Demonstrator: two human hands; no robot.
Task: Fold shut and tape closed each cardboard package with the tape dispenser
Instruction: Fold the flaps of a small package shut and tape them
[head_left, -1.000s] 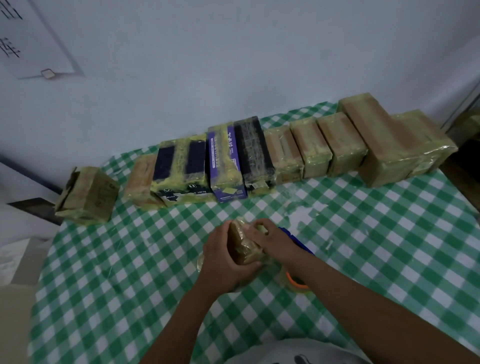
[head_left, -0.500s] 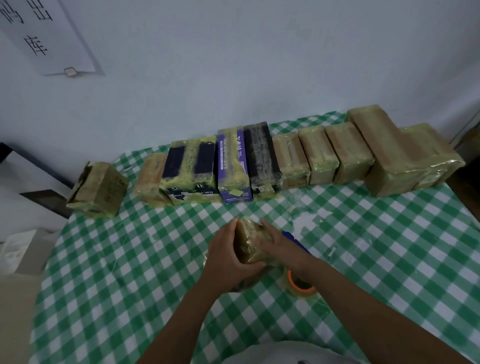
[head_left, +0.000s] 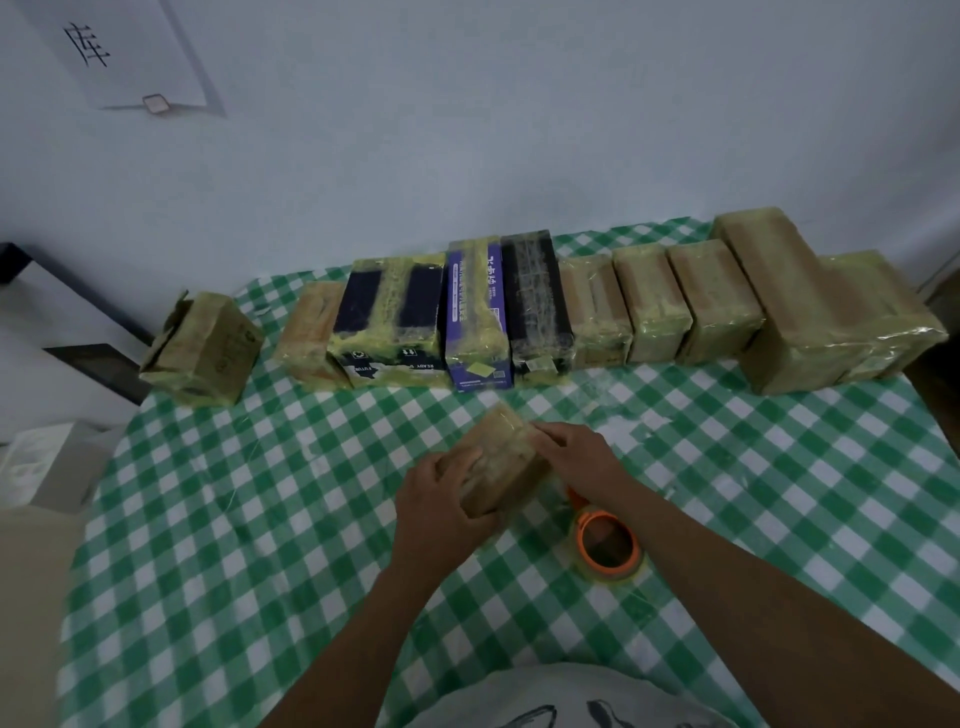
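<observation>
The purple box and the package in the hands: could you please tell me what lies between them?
Only bare green-checked tablecloth separates the purple box from the package, as the head view shows.

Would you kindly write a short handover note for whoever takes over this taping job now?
Left hand grips the small package at its near end; right hand holds its far edge.
Tape dispenser lies on the tablecloth, right of the package.
Done: row of packages at the back looks taped.
Left: finish the held one; lone package far left shows a loose flap.
</observation>
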